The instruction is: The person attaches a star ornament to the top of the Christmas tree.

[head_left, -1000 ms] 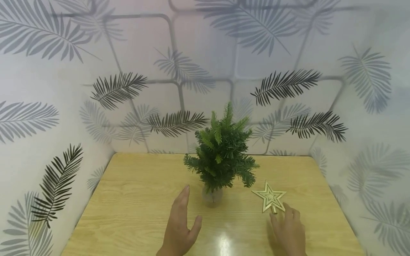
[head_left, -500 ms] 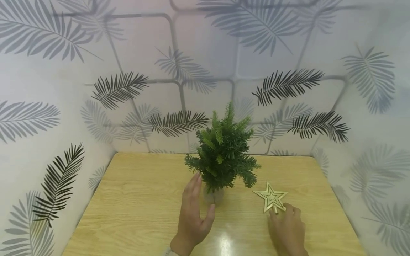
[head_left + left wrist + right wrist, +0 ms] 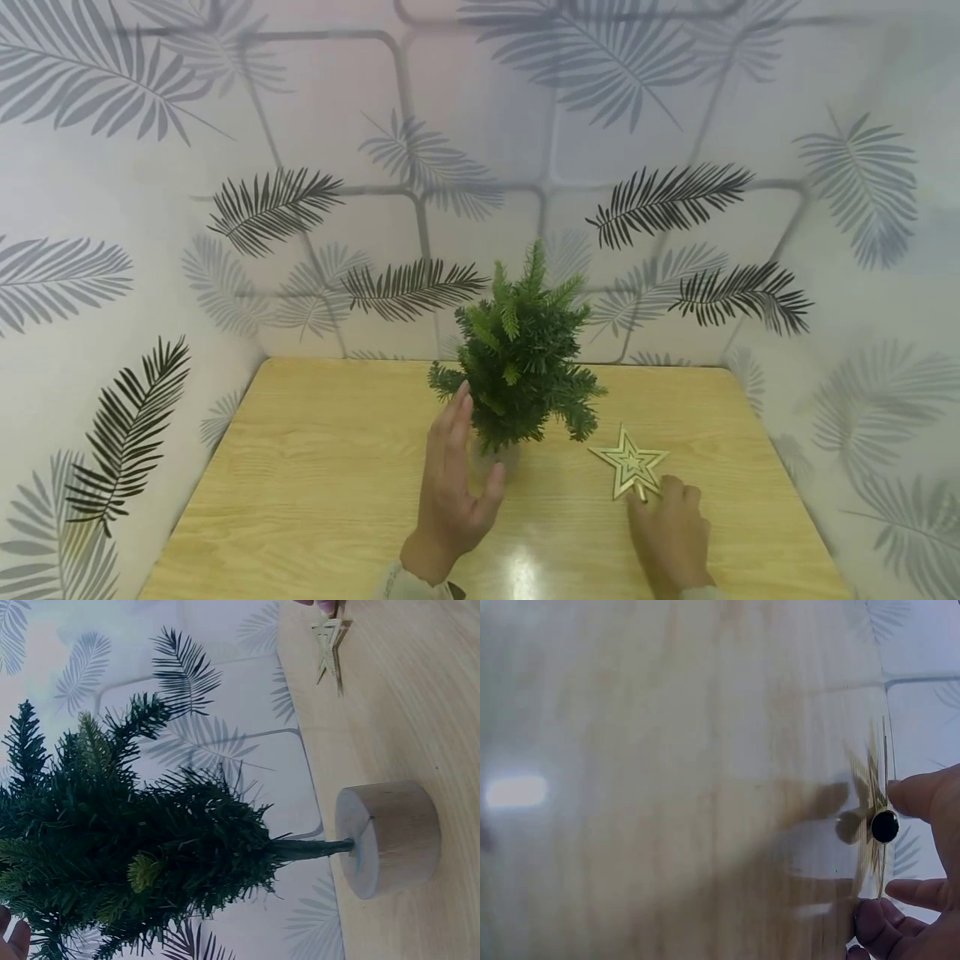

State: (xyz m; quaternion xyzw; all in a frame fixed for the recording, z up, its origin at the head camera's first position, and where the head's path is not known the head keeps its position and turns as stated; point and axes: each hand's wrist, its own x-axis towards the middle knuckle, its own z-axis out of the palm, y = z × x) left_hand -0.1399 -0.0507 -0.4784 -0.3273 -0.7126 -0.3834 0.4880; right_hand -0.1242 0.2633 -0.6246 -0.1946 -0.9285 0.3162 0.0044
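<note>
Pale wallpaper (image 3: 480, 108) printed with grey and black palm fronds stands behind an artificial Christmas tree (image 3: 525, 358), which is upright on a wood-grain table (image 3: 315, 467). Its bare trunk (image 3: 311, 849) rises from a round wooden base (image 3: 397, 838). Just beside the tree's left side is the left hand (image 3: 453, 492), fingers extended and thumb held apart from them; its fingertips overlap the lower branches in the head view, but I cannot tell whether they touch. Over the last second that hand has moved inward to the tree, while tree and star have stayed put. To the right of the tree and nearer the person, a gold star topper (image 3: 632, 462) lies apart from it. The right hand (image 3: 671, 529) is at the star's near edge, thumb and a finger spaced apart with the star's hollow socket (image 3: 885, 826) between them; whether they pinch the star cannot be told. Now each object has a hand at it, which I judge means both are within reach, though neither has been lifted.
</note>
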